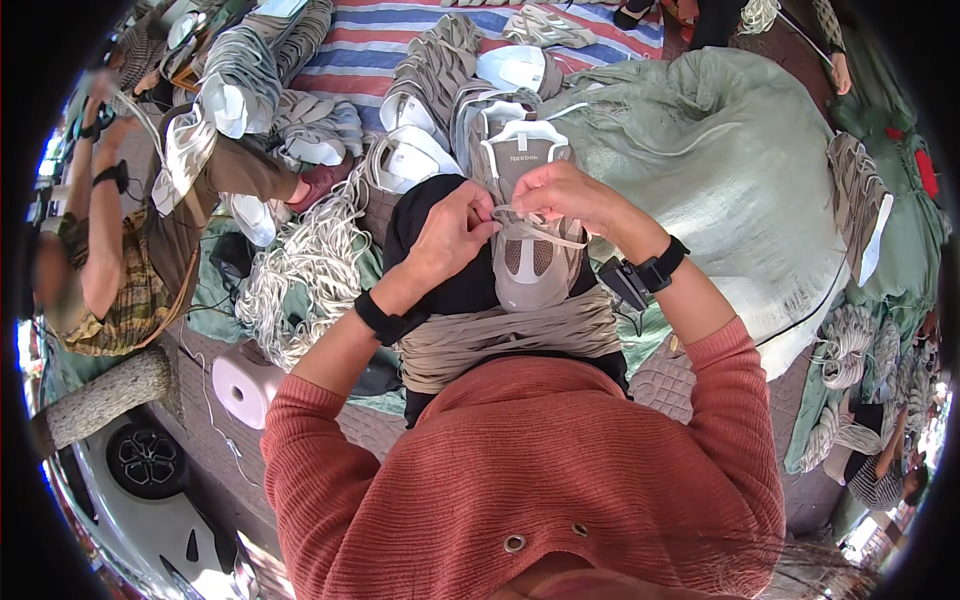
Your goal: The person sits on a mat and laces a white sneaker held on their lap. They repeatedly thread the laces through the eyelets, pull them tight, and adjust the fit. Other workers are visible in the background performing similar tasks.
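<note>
A grey-brown shoe upper (527, 282) with mesh panels lies on my lap, its pale lining showing at the collar. Across its throat runs a light shoelace (550, 236), partly threaded through the eyelets. My left hand (458, 228) is closed in a pinch at the upper's left edge, on the lace. On the other side my right hand (570, 198) pinches the lace above the throat, fingertips bent together. The exact grip points are partly covered by the fingers. A thick bundle of beige laces (510, 335) stretches over my thighs, just below the toe.
Stacks of shoe uppers (440, 75) stand ahead by a striped sheet (370, 50). Loose white laces (310, 270) are heaped at left, near a pale roll (243, 385). A large green sack (700, 180) lies at right. Another person (115, 240) sits at far left.
</note>
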Action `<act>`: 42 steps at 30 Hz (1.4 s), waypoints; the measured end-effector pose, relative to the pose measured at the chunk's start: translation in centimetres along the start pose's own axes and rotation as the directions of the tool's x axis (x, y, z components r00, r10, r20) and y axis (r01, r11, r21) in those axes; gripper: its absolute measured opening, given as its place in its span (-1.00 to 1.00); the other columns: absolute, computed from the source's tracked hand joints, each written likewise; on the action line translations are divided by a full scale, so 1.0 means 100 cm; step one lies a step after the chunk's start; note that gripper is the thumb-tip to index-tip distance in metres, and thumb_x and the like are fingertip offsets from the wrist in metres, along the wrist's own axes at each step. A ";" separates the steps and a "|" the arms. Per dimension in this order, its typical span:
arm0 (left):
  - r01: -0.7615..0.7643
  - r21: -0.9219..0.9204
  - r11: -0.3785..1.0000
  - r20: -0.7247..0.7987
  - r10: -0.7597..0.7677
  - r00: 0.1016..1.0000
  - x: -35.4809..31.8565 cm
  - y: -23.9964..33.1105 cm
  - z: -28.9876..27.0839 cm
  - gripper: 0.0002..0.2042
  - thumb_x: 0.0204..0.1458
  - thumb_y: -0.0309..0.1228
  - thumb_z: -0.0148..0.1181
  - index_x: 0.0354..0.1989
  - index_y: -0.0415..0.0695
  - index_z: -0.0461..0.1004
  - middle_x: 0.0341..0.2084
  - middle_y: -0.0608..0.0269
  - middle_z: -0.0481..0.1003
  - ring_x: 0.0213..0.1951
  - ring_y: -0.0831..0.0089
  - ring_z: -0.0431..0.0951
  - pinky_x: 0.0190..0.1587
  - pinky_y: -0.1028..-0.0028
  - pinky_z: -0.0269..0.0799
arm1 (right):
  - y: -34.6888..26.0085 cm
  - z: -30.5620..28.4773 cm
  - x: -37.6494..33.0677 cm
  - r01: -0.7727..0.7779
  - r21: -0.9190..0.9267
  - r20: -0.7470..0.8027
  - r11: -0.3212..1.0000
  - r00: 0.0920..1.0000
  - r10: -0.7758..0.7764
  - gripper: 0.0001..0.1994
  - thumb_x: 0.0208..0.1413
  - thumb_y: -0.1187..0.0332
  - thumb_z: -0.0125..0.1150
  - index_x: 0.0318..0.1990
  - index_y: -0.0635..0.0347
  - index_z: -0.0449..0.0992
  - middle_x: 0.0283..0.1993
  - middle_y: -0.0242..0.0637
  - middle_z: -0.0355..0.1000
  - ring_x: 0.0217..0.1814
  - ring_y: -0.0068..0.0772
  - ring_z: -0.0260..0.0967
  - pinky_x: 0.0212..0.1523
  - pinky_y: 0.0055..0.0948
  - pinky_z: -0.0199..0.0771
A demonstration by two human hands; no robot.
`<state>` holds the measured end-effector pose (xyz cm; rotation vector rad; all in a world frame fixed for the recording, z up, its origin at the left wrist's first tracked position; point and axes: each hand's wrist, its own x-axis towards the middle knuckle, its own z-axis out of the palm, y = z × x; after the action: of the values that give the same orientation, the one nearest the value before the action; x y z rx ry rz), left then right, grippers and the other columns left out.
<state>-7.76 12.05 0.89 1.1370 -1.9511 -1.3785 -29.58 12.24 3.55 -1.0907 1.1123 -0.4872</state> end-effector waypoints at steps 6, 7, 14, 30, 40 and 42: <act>0.000 -0.009 1.000 -0.033 -0.001 0.999 -0.004 -0.003 0.006 -0.86 -0.03 -0.60 0.23 -0.35 -0.24 0.37 -0.57 0.24 0.41 -0.57 0.46 0.41 -0.45 0.44 0.35 | 0.001 -0.002 -0.001 0.065 -0.090 0.032 0.994 0.998 -0.062 -0.84 0.09 0.27 0.22 -0.35 0.16 0.56 -0.50 -0.60 0.32 -0.43 -0.79 0.19 -0.43 -0.66 0.18; -0.020 0.033 0.999 -0.032 0.021 0.999 -0.004 -0.004 0.006 -0.86 -0.03 -0.61 0.22 -0.36 -0.25 0.36 -0.57 0.22 0.41 -0.57 0.45 0.41 -0.45 0.43 0.35 | 0.000 -0.001 0.000 0.162 -0.218 -0.050 0.963 0.983 -0.176 -0.83 0.08 0.25 0.22 -0.35 0.16 0.56 -0.52 -0.55 0.34 -0.44 -0.72 0.24 -0.43 -0.59 0.23; 0.048 0.060 0.997 -0.038 -0.046 0.998 0.003 -0.015 0.007 -0.83 -0.08 -0.64 0.22 -0.36 -0.26 0.34 -0.58 0.11 0.42 -0.55 0.37 0.46 -0.44 0.40 0.39 | 0.002 0.027 0.010 0.136 -0.856 -0.175 0.499 0.831 -0.527 -0.76 -0.02 0.18 0.29 -0.44 0.18 0.55 -0.43 -0.11 0.51 -0.34 0.00 0.48 -0.34 -0.10 0.41; 0.112 0.165 0.980 0.000 -0.114 0.993 0.010 0.005 0.006 -0.81 -0.02 -0.61 0.23 -0.29 -0.25 0.33 -0.52 0.21 0.45 -0.48 0.47 0.52 -0.35 0.48 0.46 | 0.007 -0.034 -0.011 0.282 0.164 -0.387 0.945 0.900 -0.201 -0.83 0.17 0.27 0.21 -0.28 0.18 0.54 -0.45 -0.61 0.32 -0.48 -0.84 0.08 -0.51 -0.76 -0.06; -0.235 0.515 0.824 -0.198 0.381 0.903 0.024 0.015 0.032 -0.79 -0.17 -0.37 0.34 -0.41 -0.13 0.43 -0.35 0.11 0.37 -0.27 0.07 0.47 -0.23 0.20 0.40 | 0.027 -0.039 -0.051 0.261 -0.214 -0.366 0.941 0.872 -0.325 -0.70 0.25 0.39 0.02 0.10 0.19 0.45 -0.33 -0.43 0.53 -0.38 -0.70 0.23 -0.35 -0.67 0.22; -0.237 0.558 0.795 -0.166 0.387 0.907 0.030 0.019 0.035 -0.85 -0.21 -0.40 0.32 -0.52 -0.13 0.45 -0.36 0.14 0.36 -0.20 0.10 0.41 -0.18 0.22 0.35 | 0.034 -0.033 -0.051 0.309 -0.220 -0.363 0.925 0.854 -0.371 -0.73 0.22 0.44 0.04 0.06 0.23 0.43 -0.32 -0.39 0.55 -0.38 -0.70 0.26 -0.33 -0.66 0.27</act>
<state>-12.69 11.55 1.12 1.0838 -2.2422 -0.4791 -35.30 16.24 2.82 -1.3749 1.3328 -0.9536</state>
